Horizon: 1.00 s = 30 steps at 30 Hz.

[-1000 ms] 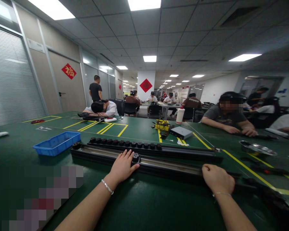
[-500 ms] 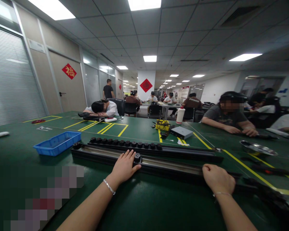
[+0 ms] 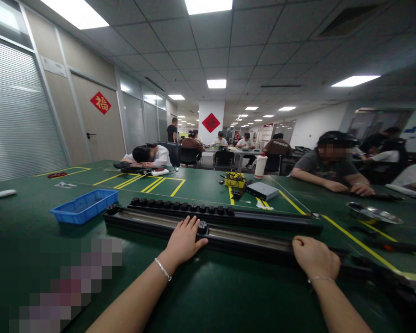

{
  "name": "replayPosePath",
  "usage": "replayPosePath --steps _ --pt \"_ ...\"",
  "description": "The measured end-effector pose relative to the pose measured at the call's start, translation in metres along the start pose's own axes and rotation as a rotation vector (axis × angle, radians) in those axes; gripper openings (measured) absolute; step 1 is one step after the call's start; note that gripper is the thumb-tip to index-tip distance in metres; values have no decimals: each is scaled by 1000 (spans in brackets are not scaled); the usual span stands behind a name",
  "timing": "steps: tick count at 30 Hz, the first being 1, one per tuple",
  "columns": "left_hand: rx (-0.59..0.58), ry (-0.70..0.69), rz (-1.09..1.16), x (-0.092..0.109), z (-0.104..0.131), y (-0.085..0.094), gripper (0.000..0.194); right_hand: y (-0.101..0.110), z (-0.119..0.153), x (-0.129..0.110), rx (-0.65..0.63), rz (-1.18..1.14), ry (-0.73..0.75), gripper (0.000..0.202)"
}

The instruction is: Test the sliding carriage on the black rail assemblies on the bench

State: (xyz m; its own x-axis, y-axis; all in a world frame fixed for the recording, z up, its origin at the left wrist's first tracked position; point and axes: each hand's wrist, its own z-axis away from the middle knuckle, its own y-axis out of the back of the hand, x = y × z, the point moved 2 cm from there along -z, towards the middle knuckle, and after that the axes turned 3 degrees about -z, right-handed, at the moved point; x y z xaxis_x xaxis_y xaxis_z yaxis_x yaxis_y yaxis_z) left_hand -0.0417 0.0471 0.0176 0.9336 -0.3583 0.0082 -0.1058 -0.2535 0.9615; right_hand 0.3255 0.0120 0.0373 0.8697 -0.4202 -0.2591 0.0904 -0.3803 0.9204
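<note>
The left hand (image 3: 186,238) lies flat on the near rail (image 3: 253,237), fingers loosely spread beside the block (image 3: 202,225); the right hand (image 3: 315,256) curls tightly over that rail's right end.

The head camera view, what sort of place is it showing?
Probably a shared office workroom used for hands-on bench work: a green table marked with yellow tape lines, a long black rail on it, and office chairs farther back.

on the table (image 3: 229,296), from the near rail (image 3: 244,237), the far rail (image 3: 270,219) lies at twelve o'clock, tray (image 3: 85,215) at ten, bottle (image 3: 260,167) at one, bowl (image 3: 381,216) at two.
</note>
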Motion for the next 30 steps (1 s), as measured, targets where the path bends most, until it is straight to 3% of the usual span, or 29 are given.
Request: replayPosePath --steps 30 --pt "0 -1 -33 12 1 5 74 0 -1 -1 -13 -3 -11 41"
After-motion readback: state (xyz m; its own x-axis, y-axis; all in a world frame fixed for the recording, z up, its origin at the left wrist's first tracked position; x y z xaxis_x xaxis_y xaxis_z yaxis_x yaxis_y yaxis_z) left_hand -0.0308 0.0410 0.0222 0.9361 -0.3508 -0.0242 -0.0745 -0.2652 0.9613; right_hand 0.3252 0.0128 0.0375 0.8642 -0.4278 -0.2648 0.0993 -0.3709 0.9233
